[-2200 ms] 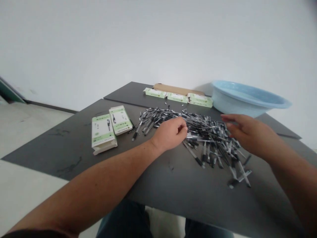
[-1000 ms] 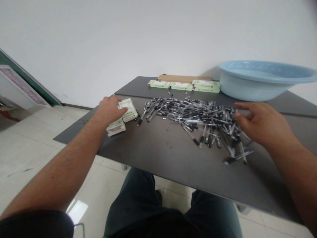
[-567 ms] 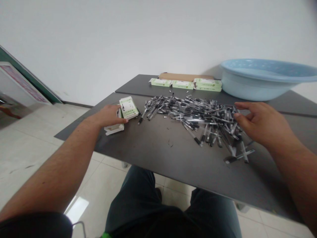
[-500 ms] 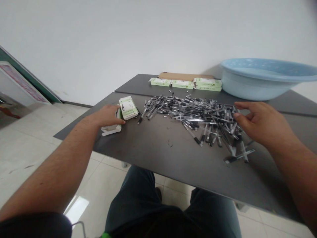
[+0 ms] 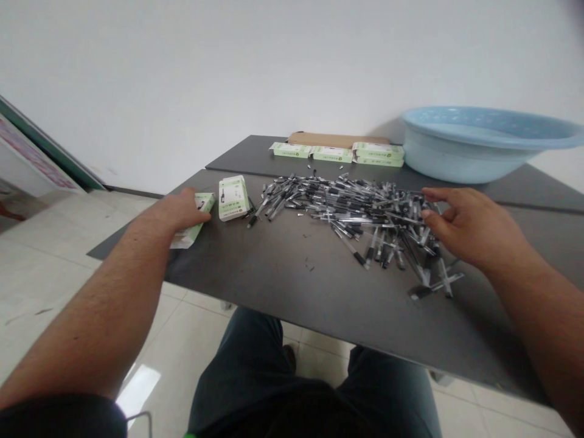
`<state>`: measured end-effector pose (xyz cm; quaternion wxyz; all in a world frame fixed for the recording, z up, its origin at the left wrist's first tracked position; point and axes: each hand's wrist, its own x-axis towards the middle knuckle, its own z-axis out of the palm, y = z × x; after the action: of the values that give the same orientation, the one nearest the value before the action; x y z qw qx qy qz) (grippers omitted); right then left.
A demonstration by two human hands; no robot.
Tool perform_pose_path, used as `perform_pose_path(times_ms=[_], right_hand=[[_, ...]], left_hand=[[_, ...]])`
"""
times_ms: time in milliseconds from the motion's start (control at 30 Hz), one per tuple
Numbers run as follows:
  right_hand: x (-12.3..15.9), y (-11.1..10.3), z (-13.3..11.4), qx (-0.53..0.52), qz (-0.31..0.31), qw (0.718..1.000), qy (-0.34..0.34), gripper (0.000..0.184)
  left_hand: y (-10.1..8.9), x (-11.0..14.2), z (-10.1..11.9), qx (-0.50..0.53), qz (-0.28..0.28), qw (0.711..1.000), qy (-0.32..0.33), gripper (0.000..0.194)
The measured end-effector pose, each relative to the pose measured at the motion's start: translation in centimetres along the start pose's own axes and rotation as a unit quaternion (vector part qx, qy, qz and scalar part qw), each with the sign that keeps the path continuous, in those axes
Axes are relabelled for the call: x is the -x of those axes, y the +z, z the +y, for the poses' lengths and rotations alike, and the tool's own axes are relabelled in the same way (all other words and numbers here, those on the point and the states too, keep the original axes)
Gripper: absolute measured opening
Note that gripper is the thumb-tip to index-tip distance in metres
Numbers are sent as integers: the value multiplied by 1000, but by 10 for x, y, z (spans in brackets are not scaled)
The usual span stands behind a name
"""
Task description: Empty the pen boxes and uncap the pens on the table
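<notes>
The left hand [image 5: 172, 213] is clasped over a green-and-white pen box [image 5: 194, 234] at the left end of the dark grey tabletop [image 5: 274, 261]; its thumb lies along the box's right side, while most of its other fingers are hidden from view; a 2nd pen box [image 5: 232, 198] lies just to the right, apart from the 1st, printed with a picture of a pen. The right hand [image 5: 465, 222] is at the right end of a loose heap of clear-and-black pens [image 5: 347, 204], thumb and forefinger spread apart; whether its fingertips touch any pens I cannot tell. The heap stretches across the middle of the tabletop, pens pointing many ways; at its near right, 2 pens [image 5: 440, 285] lie crossed. Behind the heap is a row of similar boxes [image 5: 332, 154], the right end seemingly 2 high; a flat brown cardboard piece [image 5: 337, 139] lies behind them; a large light-blue basin [image 5: 449, 158] stands at the back right, close to the row, in front of the white wall [image 5: 228, 67].
</notes>
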<state>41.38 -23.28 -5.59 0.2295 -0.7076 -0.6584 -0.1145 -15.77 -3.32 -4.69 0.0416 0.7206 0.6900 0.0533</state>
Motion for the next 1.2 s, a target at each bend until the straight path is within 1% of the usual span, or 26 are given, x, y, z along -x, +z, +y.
perform_pose_path(times_ms=[100,200,267,333,400,467,533,567,667,700,733,767,800,833,900,933,1000,1067,1200], right_hand=[[0,3,3,-5,10,1000,-9,48],[0,4,3,-9,8,1000,-14,49],[0,3,2,-12,8,1000,-13,51],[-1,3,2,-13,11,1000,-12,52],[-1,2,1,-14,13,1000,-12,53],[-1,2,1,-17,17,1000,-13,52],[-1,1,0,-23,29,999,-9,51],[-1,0,-1,-28,36,999,-3,50],[-1,-4,-7,-50,53,997,23,49],[-1,-5,-10,-61,55,996,32,49],[-1,-7,-13,-76,57,995,41,49],[-2,-8,-17,-95,59,992,50,48],[-3,-9,-20,-117,59,990,59,48],[-4,-10,-23,-140,58,986,66,48],[-9,-12,-29,-187,55,978,76,48],[-13,-12,-32,-208,53,974,80,47],[-20,-12,-37,-242,49,965,90,45],[-27,-12,-43,-272,37,957,98,44],[-36,-8,-59,-336,-4,937,93,42]], left_hand=[[-20,9,13,-67,6,995,-70,105],[-42,18,36,-103,24,990,-90,108],[-54,24,56,-106,50,990,-77,111],[-61,29,79,-84,72,993,-28,106],[-63,34,104,-52,85,994,41,103],[-61,39,131,-1,108,988,113,102],[-57,45,158,62,117,974,185,100],[-54,48,172,85,110,967,216,99],[-41,51,206,171,56,949,258,96],[-35,50,216,216,48,934,279,94],[-28,48,223,274,42,911,305,92],[-20,45,230,340,45,880,328,90],[-11,41,236,392,32,849,352,89],[-2,38,242,433,19,825,363,88],[14,32,252,505,-30,780,369,88],[22,31,256,536,-56,755,372,87],[34,31,265,588,-89,709,379,85],[43,34,272,622,-109,677,378,83],[56,42,277,670,-131,639,354,86]])
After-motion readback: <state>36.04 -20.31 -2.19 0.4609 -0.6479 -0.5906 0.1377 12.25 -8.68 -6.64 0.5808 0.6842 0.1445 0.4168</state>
